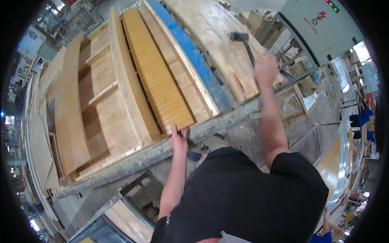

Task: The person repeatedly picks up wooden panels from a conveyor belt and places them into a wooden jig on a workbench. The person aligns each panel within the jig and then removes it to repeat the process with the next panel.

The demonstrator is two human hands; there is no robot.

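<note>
My left hand pinches the near end of a long yellowish-brown wooden board, its thumb on top and its other fingers mostly hidden below. That board lies lengthwise between a pale raised wooden rail and a lighter plywood strip. Out to the right, my right hand is closed around the handle of a mallet. The dark mallet head with a greenish end is held over a pale wooden panel, pointing away from me.
A blue strip runs between the work and the panel. Left of the rail stands an open wooden frame with crossbars and a curved brown sheet. A grey electrical cabinet is at the far right. Other people in blue are along the right rim.
</note>
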